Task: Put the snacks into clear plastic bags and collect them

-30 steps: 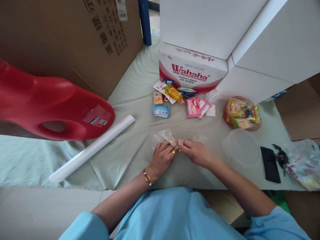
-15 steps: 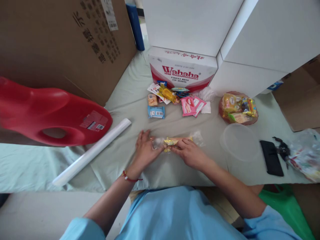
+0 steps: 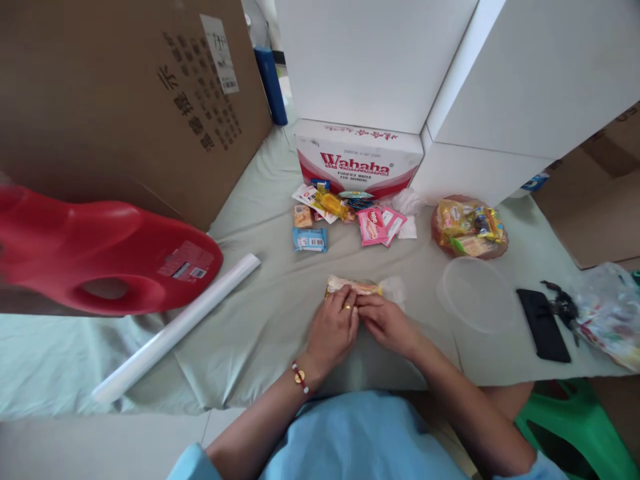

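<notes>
A snack wrapped in clear plastic film (image 3: pixel 361 287) lies on the pale green cloth (image 3: pixel 260 313) in front of me. My left hand (image 3: pixel 334 328), with a gold ring and a beaded bracelet, presses its fingers on the near edge of the wrapped snack. My right hand (image 3: pixel 386 323) sits beside it, fingertips pinched on the same film. Both hands touch each other at the fingers. The film's loose end sticks out to the right.
Loose snack packets (image 3: pixel 345 213) lie before a Wahaha box (image 3: pixel 357 159). A bowl of wrapped snacks (image 3: pixel 469 228), an empty clear tub (image 3: pixel 475 293), a black phone (image 3: pixel 543 315), keys and a plastic bag sit right. A film roll (image 3: pixel 177 327) and red plastic seat (image 3: pixel 100 250) lie left.
My left hand has come in from the package's left end to meet my right hand. The film is now folded tight round the snack, which looks shorter and more compact.
</notes>
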### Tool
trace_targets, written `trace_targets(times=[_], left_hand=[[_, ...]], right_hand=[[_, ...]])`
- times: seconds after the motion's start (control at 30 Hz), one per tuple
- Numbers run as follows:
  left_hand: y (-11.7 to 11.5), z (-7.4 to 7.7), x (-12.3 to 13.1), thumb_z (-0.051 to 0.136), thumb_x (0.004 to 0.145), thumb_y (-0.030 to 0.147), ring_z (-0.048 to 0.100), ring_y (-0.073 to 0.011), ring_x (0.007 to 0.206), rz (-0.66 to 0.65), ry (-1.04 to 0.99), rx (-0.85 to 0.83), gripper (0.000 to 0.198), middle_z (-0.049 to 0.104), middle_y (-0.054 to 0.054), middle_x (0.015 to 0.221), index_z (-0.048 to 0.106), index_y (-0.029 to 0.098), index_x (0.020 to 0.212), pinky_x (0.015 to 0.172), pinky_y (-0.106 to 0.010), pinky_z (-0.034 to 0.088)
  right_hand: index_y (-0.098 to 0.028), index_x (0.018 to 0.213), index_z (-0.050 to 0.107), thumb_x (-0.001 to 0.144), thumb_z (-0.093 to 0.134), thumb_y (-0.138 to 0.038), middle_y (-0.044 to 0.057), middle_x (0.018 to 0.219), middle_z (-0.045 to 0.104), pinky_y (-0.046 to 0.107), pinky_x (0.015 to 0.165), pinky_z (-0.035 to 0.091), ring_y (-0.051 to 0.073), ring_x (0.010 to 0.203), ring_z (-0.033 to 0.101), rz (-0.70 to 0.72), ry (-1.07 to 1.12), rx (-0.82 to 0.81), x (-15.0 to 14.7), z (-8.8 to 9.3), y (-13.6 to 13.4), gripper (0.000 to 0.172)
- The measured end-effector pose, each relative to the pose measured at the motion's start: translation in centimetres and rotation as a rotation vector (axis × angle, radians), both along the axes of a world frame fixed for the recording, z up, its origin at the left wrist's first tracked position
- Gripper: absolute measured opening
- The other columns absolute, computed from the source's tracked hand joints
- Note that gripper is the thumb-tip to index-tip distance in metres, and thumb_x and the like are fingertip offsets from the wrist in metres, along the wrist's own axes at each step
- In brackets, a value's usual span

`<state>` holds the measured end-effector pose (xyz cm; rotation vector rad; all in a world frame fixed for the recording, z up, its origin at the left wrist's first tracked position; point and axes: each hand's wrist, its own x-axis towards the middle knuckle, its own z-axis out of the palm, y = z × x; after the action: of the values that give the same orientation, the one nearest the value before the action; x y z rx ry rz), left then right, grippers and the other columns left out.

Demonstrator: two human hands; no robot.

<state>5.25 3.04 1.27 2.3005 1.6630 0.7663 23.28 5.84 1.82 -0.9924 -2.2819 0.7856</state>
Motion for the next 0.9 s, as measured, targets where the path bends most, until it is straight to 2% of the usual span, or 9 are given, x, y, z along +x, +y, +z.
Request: trace_targets(times=[0.07, 0.13, 0.2, 0.27, 0.37, 0.43, 0.53, 0.7, 0.9], left_hand=[[-0.5, -0.9, 0.2, 0.052, 0.096, 0.016, 0.059, -0.0311, 0.133, -0.011, 0.126, 0.002, 0.052, 0.06, -0.017, 0.152, 0.056, 0.013, 0.148, 0.109, -0.049, 0.052], [-1.1, -1.6, 0.2, 0.052, 0.092, 0.011, 0.058, -0.0314, 0.135, -0.02, 0.206, 0.004, 0.061, 0.055, -0.018, 0.158, 0.051, 0.013, 0.153, 0.107, -0.047, 0.052], [-1.3, -2.0, 0.2, 0.051, 0.091, 0.009, 0.058, -0.0305, 0.135, -0.016, 0.249, 0.01, 0.064, 0.053, -0.017, 0.161, 0.05, 0.015, 0.155, 0.105, -0.046, 0.052], [-1.3, -2.3, 0.3, 0.052, 0.092, 0.01, 0.059, -0.0296, 0.134, -0.006, 0.27, 0.023, 0.064, 0.054, -0.015, 0.16, 0.051, 0.018, 0.155, 0.102, -0.044, 0.052], [-1.1, -2.5, 0.4, 0.053, 0.093, 0.012, 0.062, -0.0293, 0.13, 0.01, 0.288, 0.055, 0.06, 0.057, -0.013, 0.158, 0.055, 0.019, 0.152, 0.096, -0.043, 0.053], [-1.1, -2.6, 0.5, 0.053, 0.092, 0.012, 0.062, -0.0294, 0.128, 0.015, 0.29, 0.07, 0.06, 0.059, -0.012, 0.157, 0.056, 0.018, 0.152, 0.095, -0.043, 0.053], [-1.1, -2.6, 0.6, 0.053, 0.093, 0.012, 0.061, -0.0295, 0.129, 0.011, 0.274, 0.057, 0.061, 0.058, -0.012, 0.158, 0.054, 0.019, 0.154, 0.096, -0.044, 0.053], [-1.2, -2.8, 0.7, 0.051, 0.095, 0.013, 0.059, -0.0293, 0.131, -0.002, 0.277, 0.024, 0.063, 0.055, -0.012, 0.16, 0.05, 0.02, 0.157, 0.096, -0.044, 0.052], [-1.2, -2.8, 0.6, 0.05, 0.095, 0.013, 0.056, -0.0303, 0.136, -0.03, 0.313, 0.008, 0.063, 0.052, -0.013, 0.163, 0.051, 0.02, 0.157, 0.097, -0.046, 0.053]], right_hand=[[-0.02, 0.111, 0.074, 0.104, 0.05, -0.028, 0.012, 0.114, 0.073, 0.038, 0.092, 0.057, 0.022, 0.106, 0.068, -0.391, 0.12, -0.017, 1.7, -0.3, 0.1, 0.027], [-0.017, 0.121, 0.07, 0.104, 0.049, -0.046, 0.015, 0.114, 0.071, 0.038, 0.084, 0.057, 0.024, 0.099, 0.067, -0.824, 0.143, -0.01, 3.2, -0.9, 0.5, 0.039], [-0.011, 0.131, 0.065, 0.099, 0.051, -0.059, 0.018, 0.11, 0.071, 0.04, 0.081, 0.057, 0.026, 0.093, 0.067, -1.009, 0.101, -0.055, 4.1, -1.7, 1.2, 0.059], [-0.009, 0.128, 0.067, 0.093, 0.056, -0.065, 0.015, 0.096, 0.073, 0.041, 0.079, 0.056, 0.026, 0.084, 0.067, -0.948, 0.022, -0.144, 4.3, -2.4, 1.9, 0.067], [-0.017, 0.097, 0.076, 0.09, 0.059, -0.062, 0.008, 0.08, 0.069, 0.037, 0.076, 0.054, 0.024, 0.076, 0.065, -0.752, -0.024, -0.234, 4.1, -2.6, 2.5, 0.049], [-0.02, 0.086, 0.074, 0.091, 0.057, -0.059, 0.008, 0.083, 0.068, 0.036, 0.075, 0.055, 0.023, 0.078, 0.065, -0.746, 0.042, -0.211, 4.0, -2.0, 2.3, 0.043], [-0.021, 0.09, 0.071, 0.093, 0.056, -0.057, 0.009, 0.093, 0.069, 0.033, 0.069, 0.054, 0.022, 0.077, 0.065, -0.816, 0.126, -0.163, 3.6, -0.4, 1.6, 0.039], [-0.023, 0.086, 0.064, 0.1, 0.052, -0.044, 0.001, 0.071, 0.066, 0.028, 0.063, 0.046, 0.018, 0.063, 0.06, -0.674, -0.038, -0.172, 0.7, 2.4, 1.3, 0.028], [-0.022, 0.092, 0.069, 0.1, 0.053, -0.03, 0.006, 0.084, 0.073, 0.028, 0.073, 0.049, 0.02, 0.076, 0.066, -0.587, -0.163, -0.07, -2.9, 2.0, 3.0, 0.02]])
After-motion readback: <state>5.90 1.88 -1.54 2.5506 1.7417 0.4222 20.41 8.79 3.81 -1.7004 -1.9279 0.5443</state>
